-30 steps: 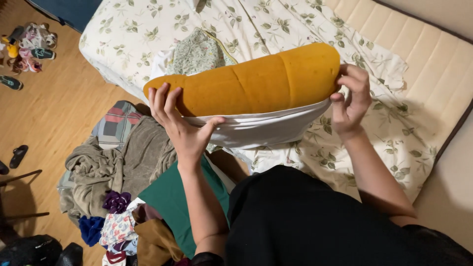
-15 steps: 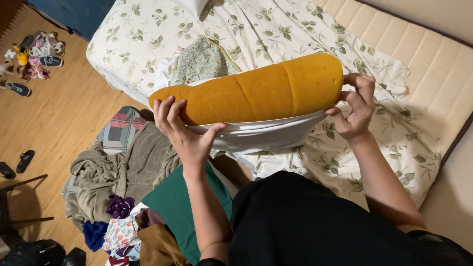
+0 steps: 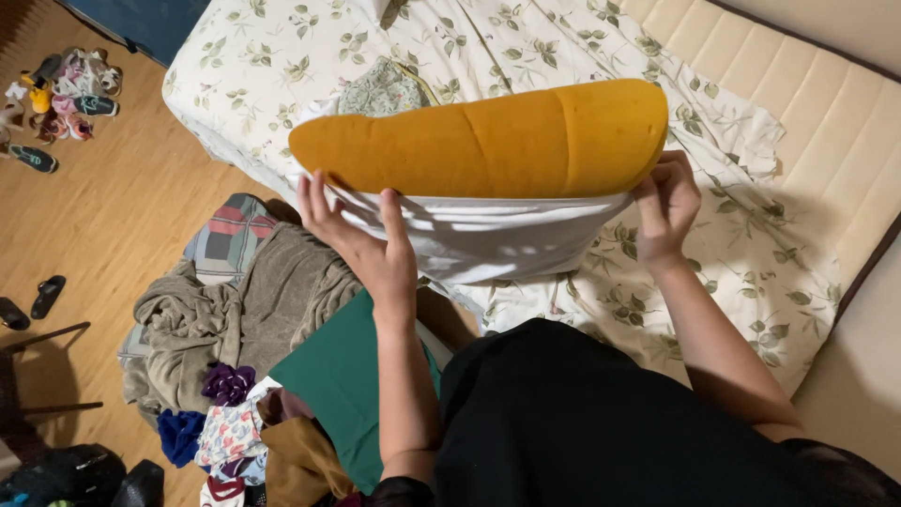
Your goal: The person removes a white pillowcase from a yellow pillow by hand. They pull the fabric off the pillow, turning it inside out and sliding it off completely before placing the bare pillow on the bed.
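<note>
- The mustard-yellow pillow (image 3: 488,141) was held above the bed (image 3: 751,272), half sheathed in a white pillowcase (image 3: 479,239).
- The left hand (image 3: 361,239), at the pillow's seven o'clock, clenched the case's edge; the right hand (image 3: 668,202), at four o'clock, pinched the other corner.
- Working both edges upward evenly would probably keep the case from bunching.
- The pillow's lower half and the right fingertips were hidden.

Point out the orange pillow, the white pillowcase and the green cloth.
orange pillow (image 3: 488,141), head view, middle of its orange face.
white pillowcase (image 3: 497,235), head view, front fabric below the pillow.
green cloth (image 3: 343,376), head view, its flat middle.
</note>
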